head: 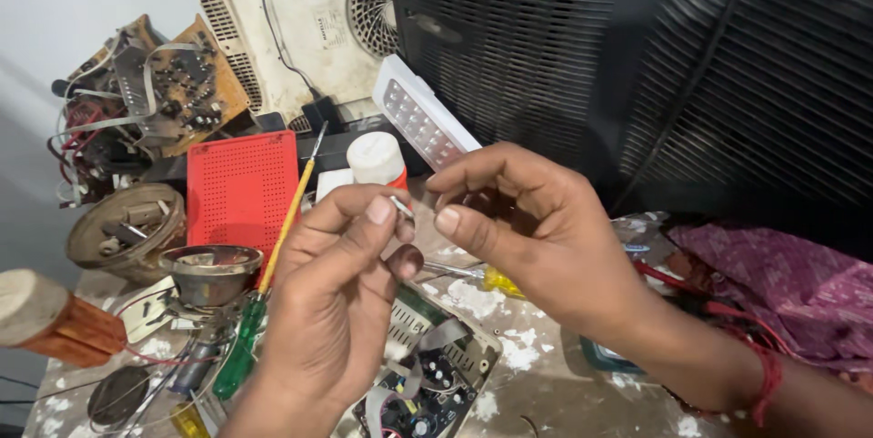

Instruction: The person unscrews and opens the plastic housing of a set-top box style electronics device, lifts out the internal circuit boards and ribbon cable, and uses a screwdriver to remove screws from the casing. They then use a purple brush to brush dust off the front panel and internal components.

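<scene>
- Left hand, near centre of the scene: thumb and forefinger pinched on a small silvery metal part, which juts up and to the right out of the pinch
- Long axis of the part: tilted, running from the left fingertips toward the right hand; what kind of part it is cannot be told at this size
- Right hand, just right of the part: thumb and forefinger curled toward each other, tips close but gripping nothing visible
- Relation: the part's free end lies between the two hands, held by the left, the right thumb just beside it and apart from it
- Below the hands: an opened device with circuit board and grey ribbon cable on the paint-flecked bench; a green-handled screwdriver lies to the left
</scene>
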